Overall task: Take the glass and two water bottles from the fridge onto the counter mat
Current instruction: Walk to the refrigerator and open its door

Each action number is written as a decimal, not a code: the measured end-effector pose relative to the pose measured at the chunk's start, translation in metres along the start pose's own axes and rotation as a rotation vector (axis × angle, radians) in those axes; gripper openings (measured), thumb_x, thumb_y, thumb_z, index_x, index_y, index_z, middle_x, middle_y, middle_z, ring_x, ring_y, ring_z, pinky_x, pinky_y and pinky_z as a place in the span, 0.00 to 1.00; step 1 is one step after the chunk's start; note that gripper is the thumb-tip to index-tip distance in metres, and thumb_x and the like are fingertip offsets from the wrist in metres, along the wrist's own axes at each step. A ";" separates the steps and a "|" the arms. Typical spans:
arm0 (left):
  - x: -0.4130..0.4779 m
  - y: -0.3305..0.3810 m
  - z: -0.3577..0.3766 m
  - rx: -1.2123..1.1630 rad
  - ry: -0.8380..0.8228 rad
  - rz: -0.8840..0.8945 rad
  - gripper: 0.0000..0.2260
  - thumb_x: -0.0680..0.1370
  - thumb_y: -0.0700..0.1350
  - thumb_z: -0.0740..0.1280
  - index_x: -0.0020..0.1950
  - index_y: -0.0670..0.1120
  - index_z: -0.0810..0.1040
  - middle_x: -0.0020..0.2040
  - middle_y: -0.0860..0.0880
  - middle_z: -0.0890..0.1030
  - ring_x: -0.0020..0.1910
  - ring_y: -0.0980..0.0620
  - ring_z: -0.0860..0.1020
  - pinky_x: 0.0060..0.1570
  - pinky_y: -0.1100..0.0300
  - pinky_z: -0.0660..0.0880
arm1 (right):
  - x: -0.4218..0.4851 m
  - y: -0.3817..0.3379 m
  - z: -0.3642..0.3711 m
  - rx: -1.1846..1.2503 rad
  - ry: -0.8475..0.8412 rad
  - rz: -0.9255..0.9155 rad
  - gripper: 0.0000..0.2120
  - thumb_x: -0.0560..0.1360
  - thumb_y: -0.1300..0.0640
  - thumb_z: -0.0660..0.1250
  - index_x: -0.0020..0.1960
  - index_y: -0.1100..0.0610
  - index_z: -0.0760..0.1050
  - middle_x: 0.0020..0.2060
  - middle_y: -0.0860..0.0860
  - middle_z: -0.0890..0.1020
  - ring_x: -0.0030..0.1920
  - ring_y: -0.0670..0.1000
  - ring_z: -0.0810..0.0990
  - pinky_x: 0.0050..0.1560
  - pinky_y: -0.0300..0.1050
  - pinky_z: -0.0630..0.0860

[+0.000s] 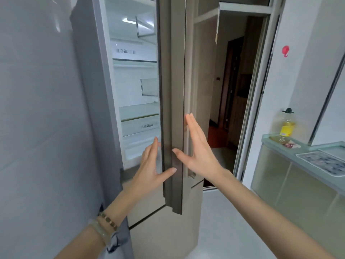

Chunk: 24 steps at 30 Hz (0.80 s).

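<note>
The fridge stands in front of me with its brown door [172, 101] swung part way, seen edge-on. Through the gap on the left I see white shelves [139, 116] with nothing on them. No glass or water bottle shows in the visible part. My left hand [151, 169] is flat and open, fingers at the door's left edge, thumb across its face. My right hand [197, 146] is also flat and open, resting against the door's right side. Neither hand holds anything. On the counter at the right lies a patterned mat [324, 162].
A glass counter [268, 141] with pale cabinet fronts runs along the right wall; a yellow oil bottle [287, 126] stands on its far end. A red hook [285, 50] hangs on the white wall. Behind the fridge door a dark doorway [233, 90] opens. A grey wall fills the left.
</note>
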State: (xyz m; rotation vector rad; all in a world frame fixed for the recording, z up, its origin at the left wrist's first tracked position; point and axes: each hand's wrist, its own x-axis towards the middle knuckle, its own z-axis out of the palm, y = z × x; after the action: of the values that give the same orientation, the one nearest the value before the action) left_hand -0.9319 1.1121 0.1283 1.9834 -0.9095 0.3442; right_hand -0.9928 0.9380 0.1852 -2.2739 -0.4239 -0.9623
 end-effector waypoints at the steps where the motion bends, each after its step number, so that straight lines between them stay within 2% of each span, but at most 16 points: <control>1: 0.000 0.007 0.009 -0.017 0.003 0.007 0.44 0.74 0.55 0.71 0.78 0.56 0.43 0.71 0.61 0.55 0.71 0.67 0.53 0.70 0.63 0.53 | -0.006 0.003 -0.008 -0.021 0.016 0.001 0.45 0.74 0.53 0.70 0.78 0.52 0.42 0.78 0.47 0.47 0.77 0.43 0.44 0.73 0.32 0.44; 4: 0.000 0.024 0.031 -0.005 -0.009 0.064 0.42 0.73 0.57 0.71 0.76 0.59 0.45 0.71 0.63 0.52 0.73 0.66 0.51 0.72 0.60 0.53 | -0.020 0.012 -0.031 -0.046 0.051 0.007 0.47 0.73 0.54 0.71 0.78 0.53 0.40 0.78 0.48 0.47 0.77 0.45 0.44 0.74 0.35 0.45; 7: 0.001 0.037 0.052 0.077 -0.041 0.167 0.43 0.71 0.65 0.67 0.75 0.62 0.41 0.75 0.65 0.44 0.77 0.61 0.46 0.74 0.55 0.50 | -0.033 0.023 -0.055 -0.012 0.077 0.032 0.48 0.73 0.54 0.71 0.77 0.45 0.37 0.78 0.48 0.49 0.77 0.45 0.47 0.76 0.48 0.52; 10: 0.004 0.055 0.076 0.108 -0.070 0.204 0.44 0.70 0.69 0.62 0.74 0.65 0.36 0.76 0.67 0.37 0.77 0.62 0.42 0.74 0.55 0.48 | -0.047 0.035 -0.082 -0.012 0.112 0.043 0.49 0.73 0.54 0.71 0.75 0.41 0.36 0.78 0.49 0.51 0.77 0.45 0.50 0.76 0.48 0.53; 13: 0.007 0.078 0.101 0.085 -0.098 0.232 0.43 0.71 0.67 0.64 0.74 0.64 0.37 0.76 0.66 0.39 0.77 0.62 0.43 0.74 0.58 0.48 | -0.061 0.049 -0.108 0.045 0.129 0.080 0.48 0.73 0.57 0.71 0.76 0.43 0.37 0.78 0.47 0.53 0.77 0.45 0.53 0.76 0.48 0.54; 17: 0.015 0.108 0.129 0.120 -0.130 0.279 0.43 0.73 0.58 0.69 0.76 0.57 0.42 0.78 0.56 0.45 0.79 0.55 0.46 0.76 0.49 0.50 | -0.081 0.074 -0.146 0.047 0.139 0.166 0.48 0.72 0.57 0.70 0.77 0.44 0.37 0.77 0.44 0.54 0.76 0.42 0.55 0.74 0.42 0.55; 19: 0.019 0.120 0.143 0.124 -0.173 0.295 0.43 0.74 0.52 0.72 0.76 0.55 0.43 0.78 0.54 0.45 0.79 0.53 0.46 0.76 0.44 0.50 | -0.090 0.086 -0.164 0.041 0.145 0.211 0.48 0.72 0.58 0.69 0.77 0.45 0.38 0.76 0.39 0.56 0.75 0.39 0.57 0.73 0.40 0.57; 21: 0.024 0.129 0.156 0.155 -0.202 0.303 0.43 0.74 0.51 0.72 0.77 0.54 0.44 0.78 0.52 0.46 0.79 0.52 0.45 0.76 0.42 0.50 | -0.097 0.099 -0.180 0.024 0.149 0.229 0.47 0.72 0.60 0.69 0.77 0.48 0.39 0.71 0.26 0.54 0.72 0.32 0.56 0.71 0.32 0.57; 22: 0.026 0.133 0.163 0.171 -0.202 0.305 0.43 0.74 0.51 0.72 0.77 0.53 0.44 0.79 0.51 0.46 0.78 0.53 0.45 0.76 0.43 0.49 | -0.100 0.106 -0.189 0.013 0.153 0.237 0.47 0.72 0.60 0.69 0.77 0.49 0.39 0.68 0.21 0.53 0.70 0.29 0.56 0.69 0.29 0.56; 24: 0.029 0.138 0.178 0.170 -0.185 0.295 0.44 0.74 0.51 0.72 0.79 0.50 0.45 0.80 0.49 0.48 0.77 0.55 0.46 0.76 0.49 0.47 | -0.105 0.117 -0.207 0.000 0.152 0.254 0.46 0.72 0.61 0.68 0.78 0.49 0.40 0.66 0.18 0.53 0.68 0.28 0.59 0.69 0.32 0.58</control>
State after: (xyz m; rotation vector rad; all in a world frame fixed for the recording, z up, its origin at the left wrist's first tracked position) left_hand -1.0299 0.9072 0.1305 2.0613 -1.3364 0.4202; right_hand -1.1144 0.7088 0.1706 -2.1718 -0.0670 -0.9925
